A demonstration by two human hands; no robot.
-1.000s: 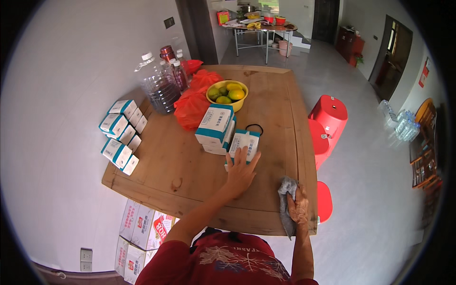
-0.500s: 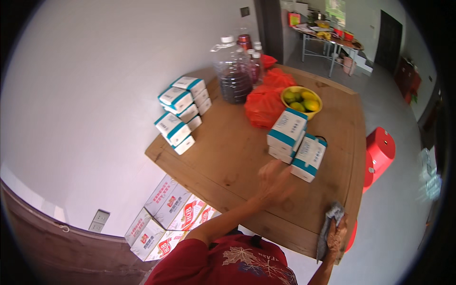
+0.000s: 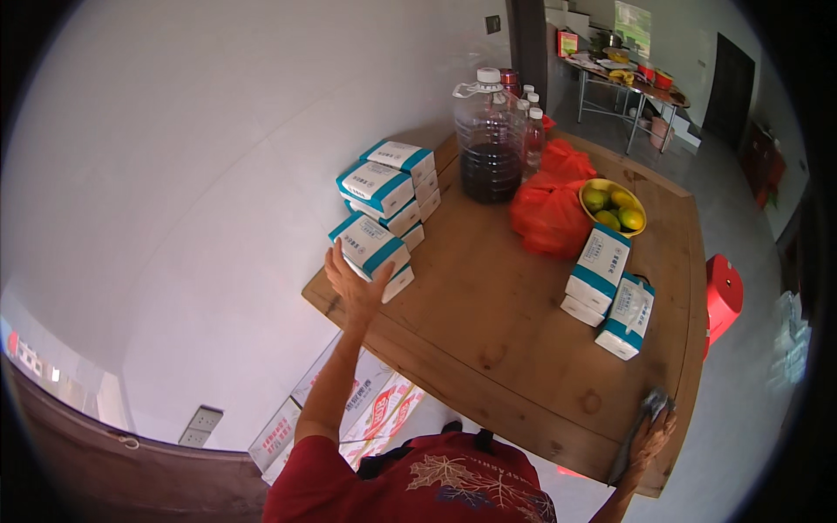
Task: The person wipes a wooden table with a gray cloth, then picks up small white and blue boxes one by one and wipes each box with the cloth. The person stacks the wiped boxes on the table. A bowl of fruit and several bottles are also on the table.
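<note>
Home, seemingly: wooden table (image 3: 488, 305), fruit bowl (image 3: 634, 233), red stool (image 3: 724, 298) (cartons (image 3: 370, 397) stacked below).

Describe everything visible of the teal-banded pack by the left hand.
The teal-banded pack is boxy, white, apparently plastic wrapped, with teal near both ends and dark print on top. It lies on a lower pack at the left of the wooden table. The left hand is spread around its near edge; grip unclear.

Room between packs (image 3: 377, 183); red bag (image 3: 551, 213) blocks rear.
</note>
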